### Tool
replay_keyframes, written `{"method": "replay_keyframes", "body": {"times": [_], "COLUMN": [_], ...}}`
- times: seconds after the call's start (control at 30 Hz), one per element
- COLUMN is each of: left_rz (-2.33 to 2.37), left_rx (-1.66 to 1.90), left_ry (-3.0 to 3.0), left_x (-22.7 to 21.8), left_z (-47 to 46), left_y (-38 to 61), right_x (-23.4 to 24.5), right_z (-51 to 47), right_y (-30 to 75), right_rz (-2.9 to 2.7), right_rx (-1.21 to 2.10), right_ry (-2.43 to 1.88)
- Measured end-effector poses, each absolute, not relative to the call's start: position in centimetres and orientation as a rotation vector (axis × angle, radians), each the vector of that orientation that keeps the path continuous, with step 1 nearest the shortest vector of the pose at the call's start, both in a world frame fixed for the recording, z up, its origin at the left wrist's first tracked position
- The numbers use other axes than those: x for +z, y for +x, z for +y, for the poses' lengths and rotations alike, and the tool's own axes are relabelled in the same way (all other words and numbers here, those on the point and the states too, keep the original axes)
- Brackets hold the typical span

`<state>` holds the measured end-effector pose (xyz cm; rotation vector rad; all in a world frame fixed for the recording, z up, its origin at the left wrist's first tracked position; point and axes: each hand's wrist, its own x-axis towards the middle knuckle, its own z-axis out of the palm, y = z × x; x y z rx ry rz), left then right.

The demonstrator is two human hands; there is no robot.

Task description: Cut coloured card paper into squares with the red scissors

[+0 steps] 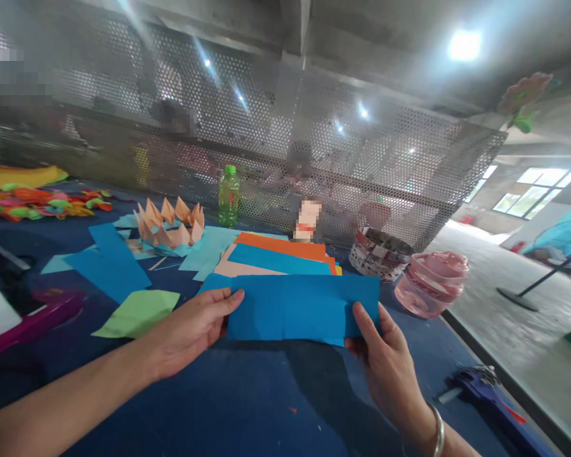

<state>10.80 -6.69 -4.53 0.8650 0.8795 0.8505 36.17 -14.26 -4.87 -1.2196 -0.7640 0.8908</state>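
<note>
A blue paper is pinched at opposite ends by the half-closed left hand and right hand.

2 hands hold blue paper by its ends.

Blue paper strip — long, rectangular, creased near its middle, held broadside above the table
</note>
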Motion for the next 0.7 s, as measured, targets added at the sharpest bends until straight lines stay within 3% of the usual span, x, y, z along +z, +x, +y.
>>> {"method": "replay_keyframes", "body": {"times": [0.7], "left_rz": [0.747], "left_rx": [0.903], "left_ry": [0.875], "left_x": [-3.7], "left_z": [-7.8], "left_y": [11.4], "right_x": [-6.3], "right_z": [-14.7], "right_y": [36.2], "right_rz": [-0.918], "right_rx": [0.815], "right_ry": [-1.344]}}
